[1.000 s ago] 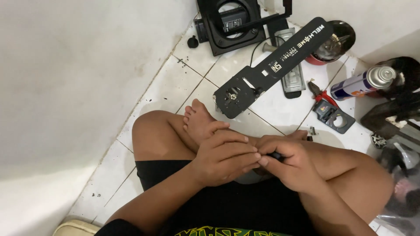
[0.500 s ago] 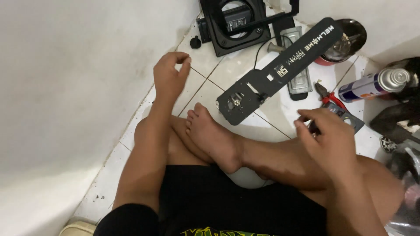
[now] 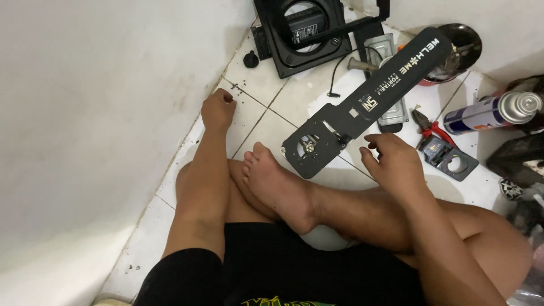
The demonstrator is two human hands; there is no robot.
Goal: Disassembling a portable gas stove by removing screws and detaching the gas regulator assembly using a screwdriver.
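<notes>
Seated cross-legged, the person's left hand [image 3: 219,109] is pinching closed at small screws [image 3: 237,88] on the floor tiles [image 3: 266,85], while the right hand [image 3: 391,156] is hovering open, empty, beside the long black panel [image 3: 362,105].

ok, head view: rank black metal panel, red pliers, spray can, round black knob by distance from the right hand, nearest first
From the right hand:
1. black metal panel, just above-left of the fingers.
2. red pliers, to the upper right on the tile.
3. spray can, farther right, lying on its side.
4. round black knob, far upper left by the wall.

Black frame [image 3: 306,34] cropped at top
</notes>
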